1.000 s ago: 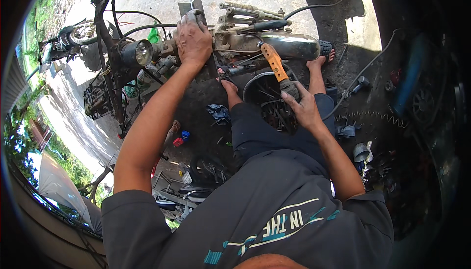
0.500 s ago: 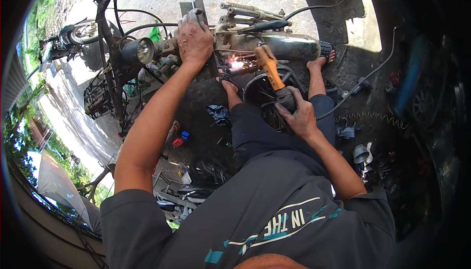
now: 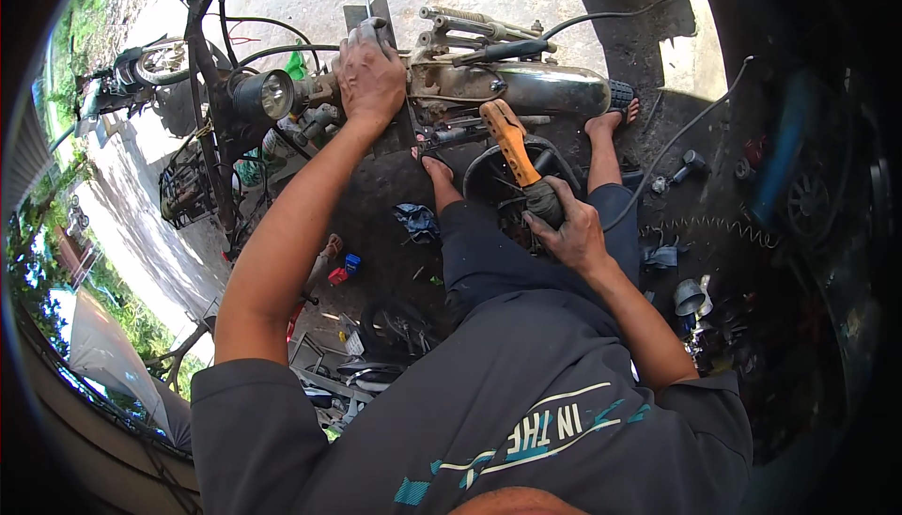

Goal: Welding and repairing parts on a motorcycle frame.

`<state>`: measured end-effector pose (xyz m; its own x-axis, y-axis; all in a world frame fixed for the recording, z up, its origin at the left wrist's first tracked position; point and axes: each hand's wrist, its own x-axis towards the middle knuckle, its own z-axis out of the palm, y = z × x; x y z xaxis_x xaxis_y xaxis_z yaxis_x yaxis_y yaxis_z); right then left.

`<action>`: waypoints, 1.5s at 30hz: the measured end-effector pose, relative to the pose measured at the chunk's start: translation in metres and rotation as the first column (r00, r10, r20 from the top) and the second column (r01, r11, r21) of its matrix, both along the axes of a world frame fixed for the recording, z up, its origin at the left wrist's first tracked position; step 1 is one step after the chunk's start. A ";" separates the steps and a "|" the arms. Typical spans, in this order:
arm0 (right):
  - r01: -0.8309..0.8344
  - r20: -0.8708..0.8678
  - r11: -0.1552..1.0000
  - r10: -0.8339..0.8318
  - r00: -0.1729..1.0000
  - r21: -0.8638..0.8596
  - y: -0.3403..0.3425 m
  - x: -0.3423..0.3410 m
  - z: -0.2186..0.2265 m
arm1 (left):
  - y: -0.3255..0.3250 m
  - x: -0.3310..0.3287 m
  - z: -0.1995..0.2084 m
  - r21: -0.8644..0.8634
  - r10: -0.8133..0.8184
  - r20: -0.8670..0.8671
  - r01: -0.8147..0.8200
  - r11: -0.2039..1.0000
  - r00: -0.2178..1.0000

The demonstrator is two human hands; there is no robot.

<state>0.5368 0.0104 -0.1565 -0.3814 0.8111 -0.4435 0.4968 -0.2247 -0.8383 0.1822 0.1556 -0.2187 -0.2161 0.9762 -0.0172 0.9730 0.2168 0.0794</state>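
Note:
My left hand (image 3: 371,78) is closed at the front end of a motorbike frame, over a flat dark metal plate (image 3: 381,9) that shows above and below it. A thin rod stands up beside the plate. My right hand (image 3: 575,231) grips the dark rear handle of an orange welding electrode holder (image 3: 512,144). Its head points up and left, near a metal tube (image 3: 460,134) below the shiny mudguard (image 3: 559,89). No sparks show there. From my right hand a grey cable runs up to the right.
A round headlight (image 3: 275,97) hangs left of my left hand. Between my legs is a dark round tub (image 3: 484,177). Red and blue small boxes (image 3: 345,269), a crumpled cloth (image 3: 416,222), a coiled wire (image 3: 714,224) and a metal cup (image 3: 689,296) lie on the floor.
Bright sparks by the tube have gone out. My right hand has drawn the electrode holder slightly left and down. The left hand has hardly moved.

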 end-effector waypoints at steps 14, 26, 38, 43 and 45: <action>-0.017 0.042 1.000 0.017 0.999 0.016 0.001 -0.007 -0.007 | 0.001 0.000 0.002 -0.070 0.024 -0.038 -0.027 0.997 0.999; -0.005 0.065 0.999 0.009 0.998 -0.054 0.001 -0.010 -0.004 | -0.001 -0.006 0.001 -0.174 0.093 0.049 -0.083 0.981 0.994; -0.017 0.069 0.996 0.022 0.997 -0.082 0.001 -0.007 -0.008 | 0.004 0.001 0.007 -0.161 0.085 0.090 -0.070 0.984 0.992; -0.018 0.041 0.997 0.021 0.999 -0.078 0.003 -0.008 -0.010 | 0.001 -0.005 0.001 -0.175 0.100 0.038 -0.092 0.980 0.994; -0.042 0.066 0.989 0.052 0.996 -0.141 0.005 -0.007 -0.009 | 0.000 -0.006 -0.001 -0.181 0.100 0.020 -0.095 0.979 0.995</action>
<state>0.5295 0.0156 -0.1655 -0.3819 0.7214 -0.5777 0.5657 -0.3118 -0.7634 0.1763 0.1554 -0.2202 -0.3072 0.9308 -0.1981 0.9443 0.3240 0.0583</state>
